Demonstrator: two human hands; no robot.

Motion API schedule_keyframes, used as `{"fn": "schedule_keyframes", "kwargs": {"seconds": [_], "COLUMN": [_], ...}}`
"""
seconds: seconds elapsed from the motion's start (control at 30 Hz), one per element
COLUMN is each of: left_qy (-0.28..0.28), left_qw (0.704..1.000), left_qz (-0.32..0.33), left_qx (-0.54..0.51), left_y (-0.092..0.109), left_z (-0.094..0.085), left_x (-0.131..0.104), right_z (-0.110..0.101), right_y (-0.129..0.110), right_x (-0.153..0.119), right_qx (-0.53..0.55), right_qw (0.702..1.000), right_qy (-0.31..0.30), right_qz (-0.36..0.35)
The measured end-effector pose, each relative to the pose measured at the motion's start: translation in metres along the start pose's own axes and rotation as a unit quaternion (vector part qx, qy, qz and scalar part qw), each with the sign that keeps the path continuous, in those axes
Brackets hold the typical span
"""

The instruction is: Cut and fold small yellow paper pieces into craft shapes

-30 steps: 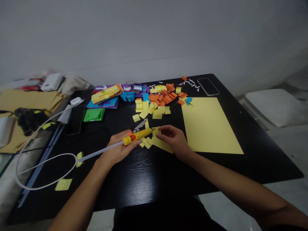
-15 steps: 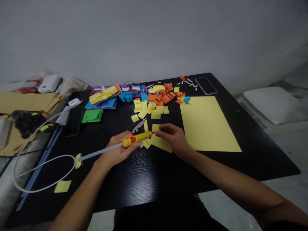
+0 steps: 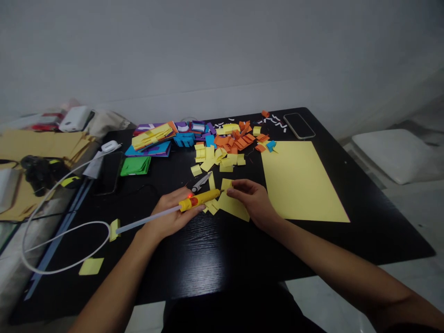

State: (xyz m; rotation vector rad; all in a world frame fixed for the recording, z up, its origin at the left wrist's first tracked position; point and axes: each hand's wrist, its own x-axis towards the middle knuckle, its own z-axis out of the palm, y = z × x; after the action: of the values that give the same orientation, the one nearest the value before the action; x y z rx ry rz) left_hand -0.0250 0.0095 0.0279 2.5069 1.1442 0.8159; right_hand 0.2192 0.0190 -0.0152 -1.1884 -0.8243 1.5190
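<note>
Fingers of left hand (image 3: pixel 169 211) around tubular yellow glue gun (image 3: pixel 201 200), those of right hand (image 3: pixel 254 203) in a pinch on thin paper (image 3: pixel 225 184)

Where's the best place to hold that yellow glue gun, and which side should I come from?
Probably grip the glue gun around its thick yellow body, from the left, as the left hand does. Its thin nozzle, likely hot, points right toward the right hand; the slender glue stick trailing from the rear offers less to grip.

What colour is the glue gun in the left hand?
The glue gun in the left hand is mostly yellow, shown best in the head view.
</note>
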Motion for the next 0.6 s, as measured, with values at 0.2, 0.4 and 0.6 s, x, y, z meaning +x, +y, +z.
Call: {"fn": "schedule_keyframes", "kwargs": {"seconds": [0.2,0.4,0.6], "left_qy": [0.019,0.001,-0.038], "left_qw": [0.993,0.93,0.925], "left_qz": [-0.09,-0.277,-0.293], "left_qx": [0.081,0.24,0.238], "left_y": [-0.017,-0.044,-0.051], "left_z": [-0.008,-0.013,-0.011], "left_x": [-0.003,-0.009,-0.01], "right_z": [0.0,0.003,0.003], "right_y": [-0.002,-0.004,-0.003], "right_x": [0.0,-0.002,-0.003], "right_qx": [0.007,0.064,0.025], "right_qw": [1.0,0.997,0.999], "right_qy": [-0.005,-0.036,-0.037], "right_qz": [0.006,0.0,-0.004]}}
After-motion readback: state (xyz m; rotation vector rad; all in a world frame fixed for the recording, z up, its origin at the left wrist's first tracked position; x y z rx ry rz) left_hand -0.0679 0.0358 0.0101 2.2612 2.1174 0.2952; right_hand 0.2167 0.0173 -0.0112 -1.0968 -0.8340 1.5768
